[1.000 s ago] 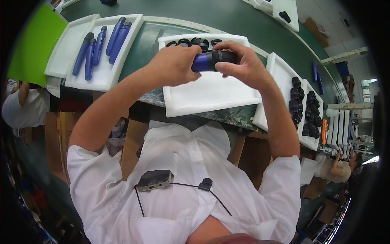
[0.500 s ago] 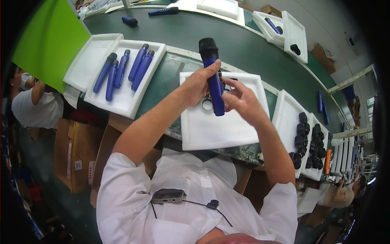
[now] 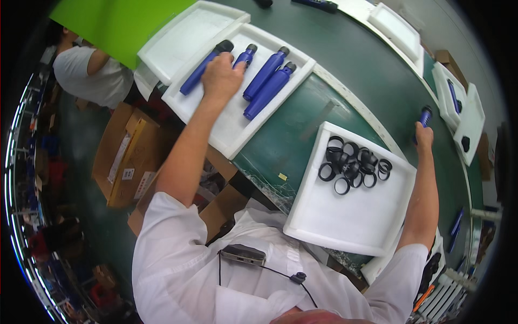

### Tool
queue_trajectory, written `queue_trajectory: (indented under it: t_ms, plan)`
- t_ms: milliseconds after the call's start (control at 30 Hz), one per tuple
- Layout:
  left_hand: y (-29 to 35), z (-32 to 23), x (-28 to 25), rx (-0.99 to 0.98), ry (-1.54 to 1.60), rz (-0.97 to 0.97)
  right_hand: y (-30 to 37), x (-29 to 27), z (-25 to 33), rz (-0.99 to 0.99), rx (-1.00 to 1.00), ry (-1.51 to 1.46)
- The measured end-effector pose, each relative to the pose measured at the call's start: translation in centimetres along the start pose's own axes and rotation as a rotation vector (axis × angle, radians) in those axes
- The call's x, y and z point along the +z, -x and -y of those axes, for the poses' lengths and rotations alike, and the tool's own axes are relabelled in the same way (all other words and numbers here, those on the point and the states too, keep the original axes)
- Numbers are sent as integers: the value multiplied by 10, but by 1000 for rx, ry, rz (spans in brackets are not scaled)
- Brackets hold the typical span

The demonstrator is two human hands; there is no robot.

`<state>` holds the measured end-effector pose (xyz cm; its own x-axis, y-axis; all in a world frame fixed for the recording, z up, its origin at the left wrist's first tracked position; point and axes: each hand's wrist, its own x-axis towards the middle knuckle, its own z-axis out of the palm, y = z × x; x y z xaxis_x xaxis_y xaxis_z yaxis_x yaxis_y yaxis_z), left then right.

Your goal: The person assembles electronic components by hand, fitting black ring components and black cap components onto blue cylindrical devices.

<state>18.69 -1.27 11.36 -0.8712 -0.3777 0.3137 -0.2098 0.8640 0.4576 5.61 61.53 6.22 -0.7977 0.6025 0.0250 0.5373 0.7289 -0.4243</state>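
Gripping microphone (image 3: 426, 117), right hand (image 3: 424, 136) outstretched

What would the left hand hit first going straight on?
Probably the dark-capped blue handle, right by the fingertips of the left hand; depth is unclear, they may already touch.

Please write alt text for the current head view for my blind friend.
A person's right hand holds a blue, dark-topped, microphone-shaped tube at a green worktop, while the left hand reaches among blue tubes in a white rectangular tray. Between the hands, another white tray holds a cluster of black rings.
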Motion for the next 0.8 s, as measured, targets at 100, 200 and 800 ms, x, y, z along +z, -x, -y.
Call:
queue_trajectory:
  t_ms: [100,200,800]
  plan:
    - [-4,28,-11,-98,-200,40,-25,27,-4,21,36,70]
    - [4,44,-13,-144,-310,89,-1,25,18,-32,-43,246]
    - [-40,86,-10,-23,-348,126,253,-103,79,57,-945,-75]
